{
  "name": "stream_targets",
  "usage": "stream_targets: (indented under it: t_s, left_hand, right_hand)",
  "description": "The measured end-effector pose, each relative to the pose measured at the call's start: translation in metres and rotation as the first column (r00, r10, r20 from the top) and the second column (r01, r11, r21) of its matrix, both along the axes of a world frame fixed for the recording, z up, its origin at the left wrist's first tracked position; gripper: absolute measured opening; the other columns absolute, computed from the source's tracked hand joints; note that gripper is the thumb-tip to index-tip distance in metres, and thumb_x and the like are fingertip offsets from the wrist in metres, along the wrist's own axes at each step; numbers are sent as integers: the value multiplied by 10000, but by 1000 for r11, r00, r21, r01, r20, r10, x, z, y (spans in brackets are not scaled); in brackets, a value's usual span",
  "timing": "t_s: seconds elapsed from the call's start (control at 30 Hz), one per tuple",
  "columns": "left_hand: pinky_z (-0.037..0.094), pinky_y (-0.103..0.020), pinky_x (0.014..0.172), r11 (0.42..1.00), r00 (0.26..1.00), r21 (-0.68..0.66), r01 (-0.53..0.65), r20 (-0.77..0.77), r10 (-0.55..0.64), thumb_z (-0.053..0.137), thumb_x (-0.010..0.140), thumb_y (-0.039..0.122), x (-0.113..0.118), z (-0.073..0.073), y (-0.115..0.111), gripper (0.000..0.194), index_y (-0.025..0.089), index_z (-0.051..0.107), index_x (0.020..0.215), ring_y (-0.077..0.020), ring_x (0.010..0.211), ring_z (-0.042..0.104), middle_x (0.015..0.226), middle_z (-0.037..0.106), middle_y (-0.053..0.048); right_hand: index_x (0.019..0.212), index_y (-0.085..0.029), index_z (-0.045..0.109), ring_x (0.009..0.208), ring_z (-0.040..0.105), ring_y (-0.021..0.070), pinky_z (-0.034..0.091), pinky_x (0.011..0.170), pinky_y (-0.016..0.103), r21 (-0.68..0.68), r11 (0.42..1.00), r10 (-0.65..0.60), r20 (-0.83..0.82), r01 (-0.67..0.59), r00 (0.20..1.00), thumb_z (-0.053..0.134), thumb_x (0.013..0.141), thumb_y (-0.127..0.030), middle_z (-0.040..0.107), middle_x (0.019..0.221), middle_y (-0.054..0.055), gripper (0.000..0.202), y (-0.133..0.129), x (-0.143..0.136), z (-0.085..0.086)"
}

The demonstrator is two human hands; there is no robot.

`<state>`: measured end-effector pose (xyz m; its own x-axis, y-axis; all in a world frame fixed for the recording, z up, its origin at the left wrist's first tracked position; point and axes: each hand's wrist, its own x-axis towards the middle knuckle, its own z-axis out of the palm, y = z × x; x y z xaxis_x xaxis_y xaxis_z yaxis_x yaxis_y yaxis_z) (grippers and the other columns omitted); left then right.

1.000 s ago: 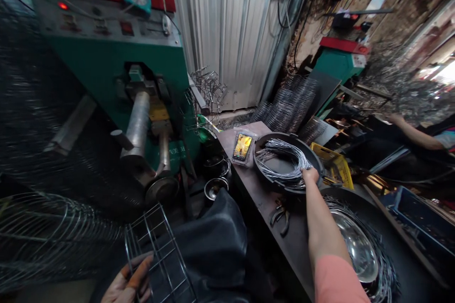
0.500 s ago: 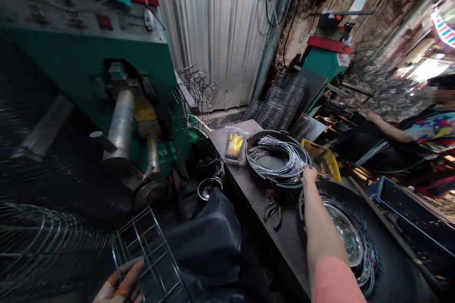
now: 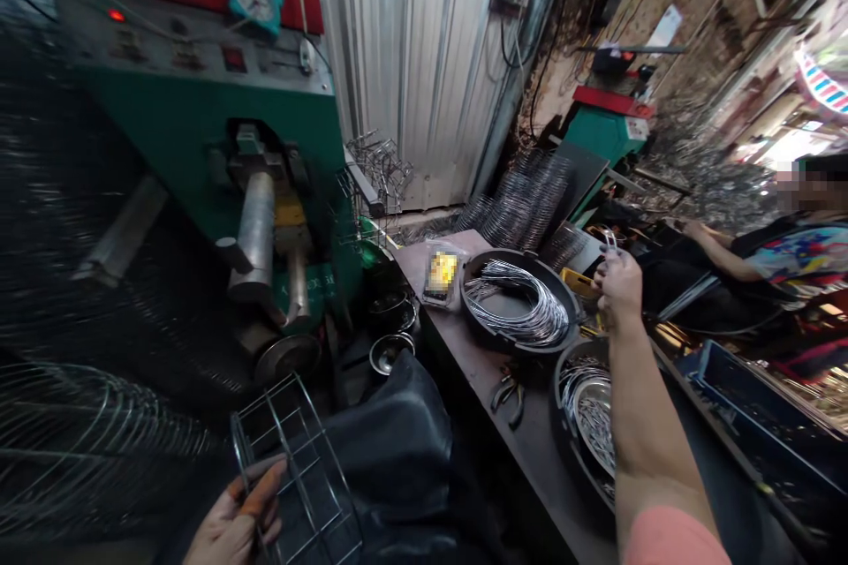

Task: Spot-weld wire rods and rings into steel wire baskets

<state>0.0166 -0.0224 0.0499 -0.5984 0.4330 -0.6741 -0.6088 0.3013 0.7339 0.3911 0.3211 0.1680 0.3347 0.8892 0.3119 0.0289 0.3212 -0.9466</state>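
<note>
1 open-work wire frame [image 3: 292, 468] lay low at the person's left, against the dark cloth [image 3: 404, 433] over the lap. The left hand [image 3: 231, 516] gripped it, thumb and fingers closed about its side edge, with orange coverings [image 3: 265, 490] visible on the digits. The right hand [image 3: 621, 282], raised at the end of an outstretched arm, pinched 1 small bent wire piece [image 3: 610, 238] between its fingertips; the piece pointed upward, well apart from the frame.

From where I stood, the bench [image 3: 530, 450] bore 2 round vessels: a farther black pan [image 3: 510, 300], containing a ring-shaped bundle of bright wires [image 3: 547, 318], and a nearer black pan [image 3: 563, 434], partly hidden by the right forearm, in which a metal bowl [image 3: 578, 410] of small metal pieces was set among further wires. Pliers [image 3: 507, 397] lay on the bench near both, and a phone [image 3: 441, 274] in a clear cover lay just beside the farther pan.

At left stood a green machine [image 3: 185, 132] with a lit red lamp [image 3: 117, 15] and a blue clock [image 3: 256, 2] at its top. At far right, a co-worker [image 3: 805, 252] in a multicoloured sleeve was visible beyond a blue crate [image 3: 761, 393].
</note>
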Motion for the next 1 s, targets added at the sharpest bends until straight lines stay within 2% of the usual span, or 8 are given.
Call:
stream_targets:
  t_s: [0.13, 0.23, 0.33, 0.43, 0.6, 0.7, 0.83, 1.0]
  left_hand:
    - [383, -200, 456, 998, 1000, 65, -7, -30, 8, 797, 213, 296, -12, -6, 4, 549, 178, 621, 719, -100, 600, 474, 757, 579, 12]
    - [347, -188, 405, 989, 998, 150, 14, -60, -6, 802, 292, 312, -24, -10, 11, 499, 159, 614, 728, -64, 509, 410, 686, 527, 30]
    - [274, -166, 354, 963, 997, 265, 46, -69, -29, 799, 376, 341, -30, -12, 16, 450, 133, 606, 725, -45, 466, 370, 659, 491, 33]
    - [247, -163, 336, 938, 999, 345, 39, -15, -36, 746, 511, 427, -31, -12, 14, 393, 133, 584, 714, -51, 444, 369, 632, 487, 25]
    - [317, -205, 350, 913, 993, 406, -46, 121, -4, 426, 771, 572, -38, -11, -2, 485, 118, 597, 781, -98, 466, 436, 667, 543, -41]
    - [338, -212, 365, 897, 989, 437, -67, 148, 2, 421, 768, 583, -42, -10, -11, 511, 106, 601, 802, -102, 484, 451, 689, 547, -47]
    - [330, -181, 377, 900, 997, 432, -54, 65, 29, 670, 614, 479, -36, -11, -12, 402, 135, 590, 808, -67, 483, 431, 688, 518, 3]
    - [230, -158, 339, 927, 996, 375, 3, -83, 30, 774, 478, 390, -27, -15, -3, 441, 146, 567, 782, -11, 392, 302, 611, 445, 66]
  right_hand:
    - [843, -177, 543, 323, 219, 31, 189, 303, 140, 93, 973, 201, 94, -209, 975, 606, 745, -368, 283, 449, -110, 224, -65, -13, 39]
    - [852, -179, 554, 337, 224, 33, 200, 323, 145, 115, 925, 362, 28, -363, 932, 615, 743, -354, 283, 453, -104, 214, -105, -34, 34]
    - [856, -185, 551, 345, 224, 36, 206, 337, 151, 42, 824, 567, -77, -565, 820, 612, 741, -378, 281, 466, -101, 233, -128, -71, 0]
    - [837, -186, 539, 344, 209, 35, 193, 338, 154, -103, 622, 749, -209, -776, 628, 595, 745, -410, 278, 473, -101, 248, -142, -117, -48]
    - [833, -182, 516, 360, 212, 30, 183, 350, 153, -239, 386, 805, -384, -891, 452, 609, 734, -417, 297, 496, -101, 271, -161, -180, -118]
    - [831, -180, 506, 363, 193, 31, 166, 354, 154, -292, 342, 804, -401, -893, 439, 603, 739, -439, 277, 486, -107, 291, -168, -198, -145]
    - [829, -173, 509, 376, 199, 39, 179, 375, 168, -299, 334, 812, -390, -894, 434, 583, 755, -451, 261, 481, -106, 296, -175, -201, -170]
    - [852, -167, 526, 400, 240, 55, 213, 413, 186, -285, 342, 838, -338, -895, 428, 538, 788, -450, 291, 483, -91, 290, -174, -188, -178]
